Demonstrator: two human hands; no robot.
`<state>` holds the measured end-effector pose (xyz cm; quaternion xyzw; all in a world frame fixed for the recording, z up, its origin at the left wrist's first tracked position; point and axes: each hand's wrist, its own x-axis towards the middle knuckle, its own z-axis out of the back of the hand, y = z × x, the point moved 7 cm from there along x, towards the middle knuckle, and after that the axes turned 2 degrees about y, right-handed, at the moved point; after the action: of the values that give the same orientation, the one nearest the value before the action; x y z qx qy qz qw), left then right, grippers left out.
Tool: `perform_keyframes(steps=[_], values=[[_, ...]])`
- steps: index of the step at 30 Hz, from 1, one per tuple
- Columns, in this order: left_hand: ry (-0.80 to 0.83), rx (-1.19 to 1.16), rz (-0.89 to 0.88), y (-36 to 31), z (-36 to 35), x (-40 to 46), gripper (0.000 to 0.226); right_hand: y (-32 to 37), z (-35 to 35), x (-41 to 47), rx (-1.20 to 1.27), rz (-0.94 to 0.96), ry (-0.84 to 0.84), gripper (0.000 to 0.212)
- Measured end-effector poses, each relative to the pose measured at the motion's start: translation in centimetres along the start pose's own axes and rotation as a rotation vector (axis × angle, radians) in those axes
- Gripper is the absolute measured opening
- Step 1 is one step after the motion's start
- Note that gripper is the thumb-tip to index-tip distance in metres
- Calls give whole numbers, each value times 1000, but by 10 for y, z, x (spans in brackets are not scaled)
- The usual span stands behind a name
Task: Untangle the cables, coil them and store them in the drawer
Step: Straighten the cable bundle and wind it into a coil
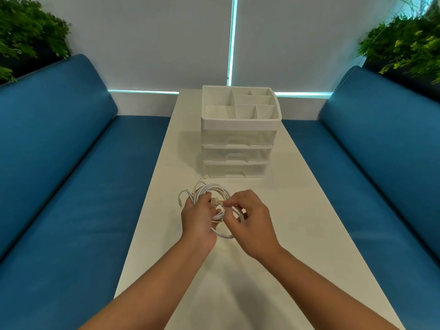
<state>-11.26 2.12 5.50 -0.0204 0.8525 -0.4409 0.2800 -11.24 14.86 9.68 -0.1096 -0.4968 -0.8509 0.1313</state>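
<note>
Right now both hands are busy with the white cables (209, 194), a loose tangle of loops lying around the middle of the white table (297, 210), between its long left and right edges. The left hand (197, 219) has its fingers curled around the bundle, gripping it from the left side. The right hand (250, 220) pinches a strand near a small beige connector (215, 200) that sits between the two hands. The tangle has no single long axis; its loops spread toward the far end of the table, with one plug end (206, 177) reaching out to touch the base of the drawer unit (238, 148). Another thin end (180, 198) trails toward the left edge. The drawer unit stands near the far end, all three clear drawers closed.
</note>
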Motion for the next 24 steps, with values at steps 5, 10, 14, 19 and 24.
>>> perform_keyframes(steps=[5,10,14,19,24], values=[[146,18,5,-2,-9,-1,13,1,15,7,6,7,-24,21],[311,48,-25,-5,-27,-11,17,23,23,20,-175,59,-27,17],[424,121,-12,-6,-38,-17,8,35,33,24,-195,106,-160,21],[510,166,13,-7,-49,-28,15,19,44,34,-299,-85,-156,41],[502,198,17,-7,-49,-25,20,-4,35,37,-233,-442,127,36]])
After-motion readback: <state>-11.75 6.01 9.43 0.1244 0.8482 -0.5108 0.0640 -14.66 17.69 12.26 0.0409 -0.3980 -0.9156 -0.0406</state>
